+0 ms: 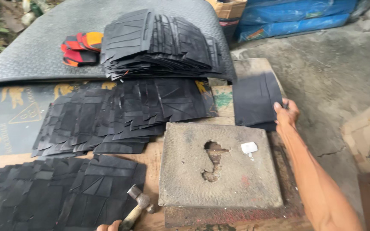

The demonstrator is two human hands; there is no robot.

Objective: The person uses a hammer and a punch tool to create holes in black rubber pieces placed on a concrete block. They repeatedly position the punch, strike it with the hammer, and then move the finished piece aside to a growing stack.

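Right hand grip pinched edge of flat black square sheet at far right of wooden counter. Left hand clenched wooden-handled steel hammer, head up. Judgement: slide sheet flat onto worn grey stone block, clear of gouged hollow. Left hand mostly cut off by frame; fingertips under sheet hidden.

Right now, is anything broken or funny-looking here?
Yes. The square grey stone slab has a ragged hole gouged in its middle, worn right into the surface. A small white scrap lies beside the hole.
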